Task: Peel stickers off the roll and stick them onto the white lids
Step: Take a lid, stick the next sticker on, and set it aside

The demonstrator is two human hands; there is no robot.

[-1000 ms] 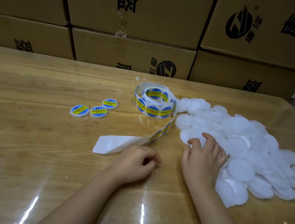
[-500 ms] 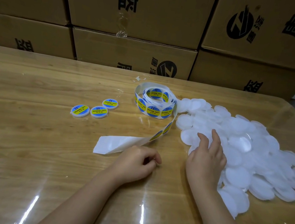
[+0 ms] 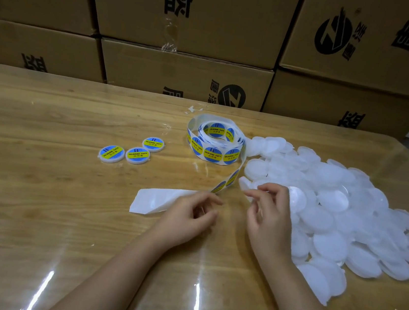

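Note:
A roll of blue-and-yellow round stickers (image 3: 214, 143) stands in the middle of the wooden table (image 3: 38, 199). Its white backing strip (image 3: 154, 200) trails toward me, with stickers still on the part near my hands. My left hand (image 3: 190, 217) rests over the strip with loosely curled fingers and nothing visibly pinched. Beside it, my right hand (image 3: 271, 222) is raised at the near-left edge of the pile of white lids (image 3: 350, 214) and holds one white lid (image 3: 296, 202) behind its curled fingers. Three stickered lids (image 3: 137, 155) lie to the left.
Stacked cardboard boxes (image 3: 182, 75) wall off the far edge of the table. A glossy transparent sheet covers the tabletop. A small scrap of clear film (image 3: 193, 109) lies behind the roll. The table's right corner (image 3: 404, 151) is beyond the pile.
My right hand has drawn back out of the pile toward the left, bringing a lid with it. The fingers of my left hand have loosened from a fist.

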